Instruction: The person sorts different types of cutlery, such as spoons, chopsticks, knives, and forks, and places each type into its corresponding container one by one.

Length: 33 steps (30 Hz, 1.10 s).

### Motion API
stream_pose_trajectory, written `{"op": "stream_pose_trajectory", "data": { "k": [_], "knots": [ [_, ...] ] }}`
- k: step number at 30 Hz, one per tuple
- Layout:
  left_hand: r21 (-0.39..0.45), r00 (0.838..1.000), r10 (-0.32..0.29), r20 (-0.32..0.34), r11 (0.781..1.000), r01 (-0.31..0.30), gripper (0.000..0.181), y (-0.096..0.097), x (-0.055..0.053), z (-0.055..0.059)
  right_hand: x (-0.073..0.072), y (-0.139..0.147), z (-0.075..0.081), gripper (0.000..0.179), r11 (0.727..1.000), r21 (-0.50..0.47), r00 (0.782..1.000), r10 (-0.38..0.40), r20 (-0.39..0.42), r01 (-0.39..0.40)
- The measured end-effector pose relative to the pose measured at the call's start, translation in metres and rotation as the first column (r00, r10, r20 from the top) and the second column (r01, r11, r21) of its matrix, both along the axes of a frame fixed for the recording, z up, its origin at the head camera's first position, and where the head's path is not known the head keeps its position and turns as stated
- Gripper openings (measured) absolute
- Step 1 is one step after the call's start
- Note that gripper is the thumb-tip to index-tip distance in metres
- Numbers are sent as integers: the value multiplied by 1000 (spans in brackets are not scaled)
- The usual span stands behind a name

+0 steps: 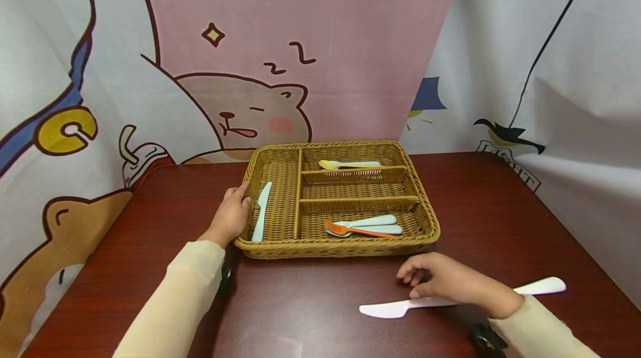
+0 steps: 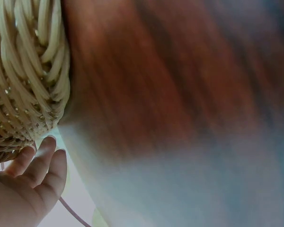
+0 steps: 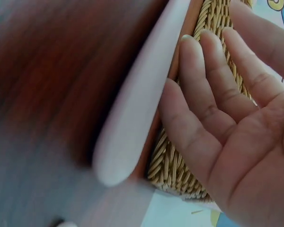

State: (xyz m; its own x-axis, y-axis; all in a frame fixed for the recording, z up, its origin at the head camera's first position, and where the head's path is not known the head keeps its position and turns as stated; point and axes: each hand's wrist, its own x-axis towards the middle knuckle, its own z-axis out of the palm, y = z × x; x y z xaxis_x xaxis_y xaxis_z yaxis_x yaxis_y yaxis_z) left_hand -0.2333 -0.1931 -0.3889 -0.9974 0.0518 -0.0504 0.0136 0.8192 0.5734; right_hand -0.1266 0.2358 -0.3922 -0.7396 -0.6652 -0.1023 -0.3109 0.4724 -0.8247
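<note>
A woven tan cutlery basket (image 1: 297,249) stands on the table, divided into compartments. My left hand (image 1: 231,214) touches its left rim; in the left wrist view, relaxed fingers (image 2: 54,172) lie against the basket's outer side. A white table knife (image 1: 393,309) lies at the front right, blade pointing left. My right hand (image 1: 445,279) hovers over this knife's middle, fingers loosely bent, hiding part of it. The right wrist view shows the knife's rounded handle (image 3: 132,113) beside the fingers, with nothing in the palm.
A pale knife (image 1: 261,213) lies in the long left compartment. At the back right compartment are a yellow spoon (image 1: 329,165) and a white utensil. The front right compartment holds an orange fork (image 1: 358,230) over white cutlery. Printed cloth (image 1: 360,57) hangs behind the table (image 1: 300,302).
</note>
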Motion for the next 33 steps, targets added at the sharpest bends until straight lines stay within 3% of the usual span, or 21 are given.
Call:
{"op": "stream_pose_trajectory", "data": {
  "k": [12,22,33],
  "knots": [
    [3,1000,-5,-8,1000,5,51,-1,-1,-2,5,12,0,22,995,103,996,20,-91,-11],
    [-11,1000,-7,-21,1000,7,51,0,-1,-1,8,13,-6,22,992,122,984,62,-167,-42],
    [-6,1000,8,-27,1000,-8,51,0,-1,-1,10,11,-6,21,985,168,984,65,-168,-37]
  ]
}}
